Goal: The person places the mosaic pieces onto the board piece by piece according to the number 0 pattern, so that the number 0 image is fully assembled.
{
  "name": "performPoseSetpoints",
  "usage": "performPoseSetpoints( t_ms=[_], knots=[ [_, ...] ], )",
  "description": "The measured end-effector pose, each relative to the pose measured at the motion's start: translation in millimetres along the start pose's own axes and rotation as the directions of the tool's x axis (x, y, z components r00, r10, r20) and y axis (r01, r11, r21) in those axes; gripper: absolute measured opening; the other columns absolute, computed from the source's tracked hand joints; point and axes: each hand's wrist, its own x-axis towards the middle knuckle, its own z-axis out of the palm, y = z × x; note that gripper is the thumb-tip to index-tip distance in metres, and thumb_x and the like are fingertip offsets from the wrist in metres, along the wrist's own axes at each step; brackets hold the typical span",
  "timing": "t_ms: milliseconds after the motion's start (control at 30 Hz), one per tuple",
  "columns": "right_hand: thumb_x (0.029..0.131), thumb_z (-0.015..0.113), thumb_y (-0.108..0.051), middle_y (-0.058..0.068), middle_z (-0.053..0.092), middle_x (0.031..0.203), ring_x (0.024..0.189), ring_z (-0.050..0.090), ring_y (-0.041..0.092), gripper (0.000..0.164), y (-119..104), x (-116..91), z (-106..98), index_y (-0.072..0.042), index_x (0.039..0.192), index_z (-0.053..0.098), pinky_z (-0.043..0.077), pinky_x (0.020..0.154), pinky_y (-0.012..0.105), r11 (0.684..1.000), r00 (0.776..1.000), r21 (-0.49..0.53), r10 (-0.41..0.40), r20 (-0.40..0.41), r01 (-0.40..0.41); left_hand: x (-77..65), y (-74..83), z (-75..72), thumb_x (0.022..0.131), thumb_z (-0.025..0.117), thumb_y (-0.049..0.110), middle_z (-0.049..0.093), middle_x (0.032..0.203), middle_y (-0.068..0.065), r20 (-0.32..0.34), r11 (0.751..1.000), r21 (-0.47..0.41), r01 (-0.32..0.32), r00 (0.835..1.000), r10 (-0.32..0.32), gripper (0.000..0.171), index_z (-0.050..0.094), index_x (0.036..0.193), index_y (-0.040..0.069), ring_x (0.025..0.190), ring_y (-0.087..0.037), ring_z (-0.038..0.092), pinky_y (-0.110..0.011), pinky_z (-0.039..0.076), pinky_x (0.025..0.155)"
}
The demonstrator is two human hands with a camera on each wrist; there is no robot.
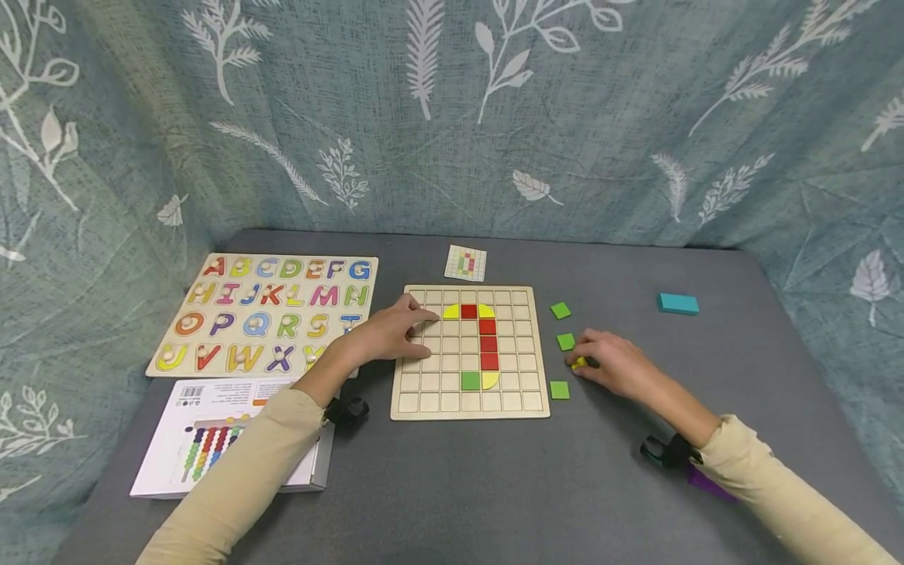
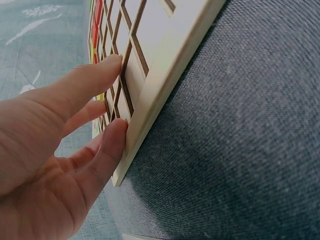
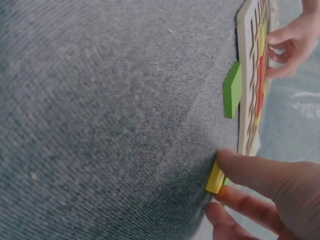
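Note:
A wooden grid board (image 1: 429,402) lies in the middle of the table, holding red squares (image 1: 489,344), yellow rounded pieces (image 1: 490,380) and one green square (image 1: 470,380). My left hand (image 1: 387,331) rests its fingertips and thumb on the board's left part, fingers spread; the left wrist view shows nothing held between them. Right of the board, my right hand (image 1: 613,362) pinches a small yellow piece (image 3: 215,179) between thumb and fingers, at the table surface. Near it lie green square tiles (image 1: 566,341), one of them (image 3: 232,91) beside the board in the right wrist view.
A small pattern card (image 1: 465,263) lies behind the board. To the left are an alphabet peg puzzle (image 1: 247,314) and a white box (image 1: 158,447), partly under the left sleeve. A teal block (image 1: 678,304) lies far right; a purple object (image 1: 709,482) is partly hidden by the right forearm.

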Motion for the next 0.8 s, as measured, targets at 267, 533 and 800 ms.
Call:
performPoseSetpoints(
  t_ms=[267,533,800],
  knots=[
    [0.078,0.079,-0.012,0.005,0.065,0.093,0.077,0.061,0.017,0.022,-3.9,-1.9,2.3,-0.007,0.100,0.078,0.048,0.060,0.030,0.996,1.000,-0.090,0.003,-0.021,-0.005,0.7,-1.0,-0.2,0.088,0.071,0.025,0.043,0.123,-0.013,0.000,1.000,0.010,-0.002,1.000,0.002,0.058,0.051,0.141,0.012,0.092,-0.019,0.052,-0.031,0.042,0.076],
    [0.080,0.077,-0.010,0.009,0.065,0.096,0.074,0.062,0.019,0.021,-7.2,-1.1,1.2,-0.003,0.099,0.077,0.047,0.057,0.029,0.996,0.999,-0.085,0.035,0.000,-0.035,-1.1,0.9,-2.7,0.088,0.072,0.025,0.042,0.122,-0.013,0.000,1.000,0.010,-0.003,1.000,0.003,0.058,0.051,0.141,0.012,0.089,-0.019,0.051,-0.030,0.041,0.075],
    [0.079,0.078,-0.008,0.010,0.064,0.092,0.072,0.062,0.019,0.017,-9.4,-0.5,0.9,-0.004,0.095,0.078,0.047,0.056,0.031,0.997,0.999,-0.071,0.029,-0.030,-0.032,-1.7,2.9,-2.1,0.088,0.072,0.024,0.043,0.122,-0.013,0.003,1.000,0.009,0.005,1.000,-0.005,0.058,0.051,0.140,0.012,0.090,-0.018,0.052,-0.030,0.042,0.075]
  ],
)
